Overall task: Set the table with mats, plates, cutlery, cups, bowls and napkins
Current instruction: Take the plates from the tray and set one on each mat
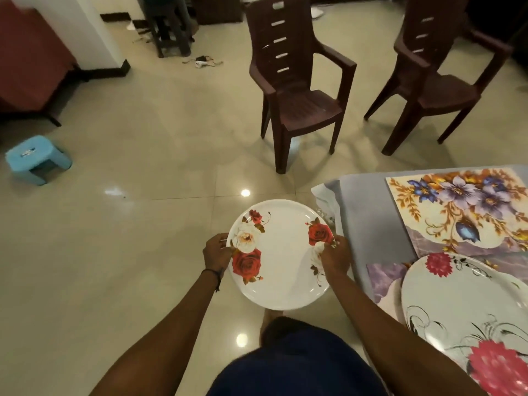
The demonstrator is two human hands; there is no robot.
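Head view: left hand (216, 252) and right hand (335, 257) are pinching rose plate (281, 255) rims beyond table (368, 212) edge; could be clipping that edge.

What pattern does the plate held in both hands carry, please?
White plate printed with red and white roses, clearest in the head view.

**Both hands out front, gripping**

L hand (217, 252) & R hand (335, 257) both held fwd at same height, forearms bare, angling slightly inward. Each grips opp. rim of plate (281, 270), fingers curled at the edge, palms facing in.
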